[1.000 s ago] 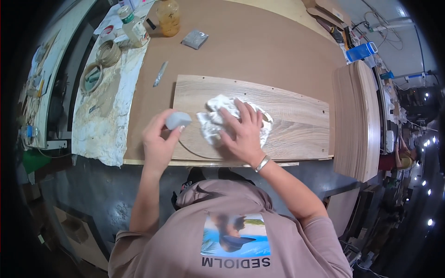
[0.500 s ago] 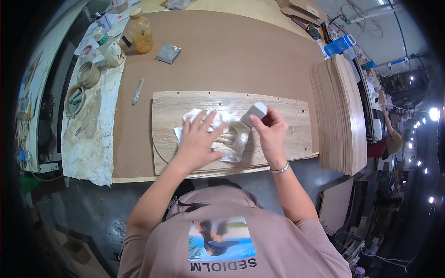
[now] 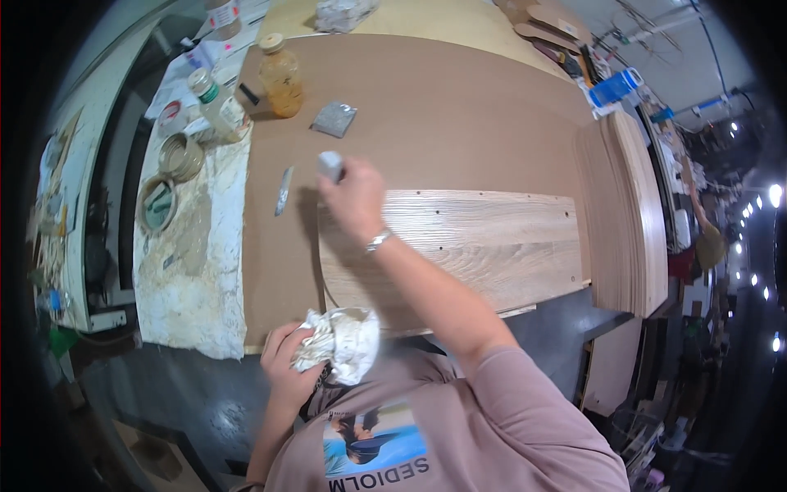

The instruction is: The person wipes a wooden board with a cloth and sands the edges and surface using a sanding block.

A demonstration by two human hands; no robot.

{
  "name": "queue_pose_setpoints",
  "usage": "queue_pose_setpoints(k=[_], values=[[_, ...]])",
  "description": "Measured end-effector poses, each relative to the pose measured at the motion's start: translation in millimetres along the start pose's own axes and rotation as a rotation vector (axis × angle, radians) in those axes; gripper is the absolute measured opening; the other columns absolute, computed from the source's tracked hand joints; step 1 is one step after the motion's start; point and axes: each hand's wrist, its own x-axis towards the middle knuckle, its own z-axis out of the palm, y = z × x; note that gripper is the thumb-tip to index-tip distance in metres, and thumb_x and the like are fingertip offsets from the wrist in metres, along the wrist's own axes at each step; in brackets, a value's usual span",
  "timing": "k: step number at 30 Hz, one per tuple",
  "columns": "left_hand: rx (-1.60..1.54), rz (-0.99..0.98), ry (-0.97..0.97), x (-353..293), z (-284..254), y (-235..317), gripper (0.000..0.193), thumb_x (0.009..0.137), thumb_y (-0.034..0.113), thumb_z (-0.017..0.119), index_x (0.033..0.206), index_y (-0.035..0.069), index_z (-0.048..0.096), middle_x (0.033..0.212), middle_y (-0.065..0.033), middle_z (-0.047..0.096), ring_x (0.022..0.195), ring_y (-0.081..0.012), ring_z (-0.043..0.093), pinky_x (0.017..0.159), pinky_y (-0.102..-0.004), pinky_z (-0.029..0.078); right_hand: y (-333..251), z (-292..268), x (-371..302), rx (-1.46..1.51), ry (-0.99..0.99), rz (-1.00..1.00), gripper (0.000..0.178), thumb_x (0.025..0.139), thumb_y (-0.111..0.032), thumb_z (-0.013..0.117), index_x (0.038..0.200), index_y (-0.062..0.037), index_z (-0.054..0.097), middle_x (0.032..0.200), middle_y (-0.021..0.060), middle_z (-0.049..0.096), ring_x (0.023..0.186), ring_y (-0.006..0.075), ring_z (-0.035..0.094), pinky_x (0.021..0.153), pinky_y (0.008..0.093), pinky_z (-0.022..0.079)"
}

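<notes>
Board of pale, wood-grained material with small dark holes [image 3: 500, 254] lies flat along the near side of the brown-topped bench [image 3: 459, 107]. Past its far left corner, the right hand [image 3: 357, 199] has its grip pinched on a small grey block [image 3: 329, 164]; whether that touches the bench is unclear. The left hand [image 3: 287, 365] clutches a crumpled white cloth [image 3: 348, 348] by the near edge. A dipping wrist could let the silvery metal wristband [image 3: 379, 239] scratch the board; a loose pinch could drop the block.

dark curved rim, right hand [image 3: 357, 197] blurred, lamps [image 3: 775, 196] glaring
</notes>
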Motion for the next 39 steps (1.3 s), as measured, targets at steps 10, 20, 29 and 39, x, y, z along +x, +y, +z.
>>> queue_pose_setpoints(k=[10, 20, 29, 39], values=[[-0.103, -0.002, -0.051, 25.4, -28.7, -38.0, 0.048, 0.058, -0.006, 0.071, 0.105, -0.002, 0.063, 0.108, -0.0168, 0.062, 0.099, -0.0317, 0.062, 0.089, -0.0374, 0.049, 34.3, -32.3, -12.5, -0.221, 0.188, 0.155, 0.025, 0.074, -0.017, 0.075, 0.088, 0.0, 0.064, 0.088, 0.0186, 0.062, 0.081, 0.0375, 0.064, 0.072, 0.0463, 0.053], [-0.152, 0.155, -0.136, 62.1, -12.8, -28.1, 0.05, 0.056, -0.006, 0.072, 0.105, 0.0, 0.064, 0.108, -0.0162, 0.061, 0.098, -0.0302, 0.062, 0.087, -0.0364, 0.049, 21.6, -1.3, -18.3, -0.13, 0.218, 0.06, 0.022, 0.074, -0.018, 0.073, 0.084, -0.001, 0.065, 0.084, 0.0181, 0.061, 0.081, 0.0371, 0.063, 0.074, 0.0465, 0.053], [-0.137, 0.111, -0.089, 64.7, -8.8, -21.3, 0.051, 0.056, -0.006, 0.072, 0.106, 0.0, 0.065, 0.109, -0.0163, 0.062, 0.098, -0.0299, 0.063, 0.087, -0.0357, 0.049, 117.7, -126.8, -2.1, -0.363, 0.442, 0.242, 0.024, 0.076, -0.019, 0.074, 0.087, -0.0007, 0.064, 0.092, 0.0179, 0.061, 0.086, 0.0358, 0.062, 0.075, 0.0454, 0.052], [-0.034, 0.199, -0.087, 91.5, 37.0, 33.1, 0.051, 0.058, -0.005, 0.075, 0.107, 0.0, 0.065, 0.112, -0.0167, 0.064, 0.1, -0.0312, 0.064, 0.087, -0.0371, 0.05, 142.0, -142.6, 2.3, -0.291, 0.267, 0.152, 0.023, 0.074, -0.017, 0.075, 0.088, -0.0019, 0.065, 0.089, 0.0179, 0.063, 0.089, 0.0351, 0.063, 0.078, 0.0454, 0.053]])
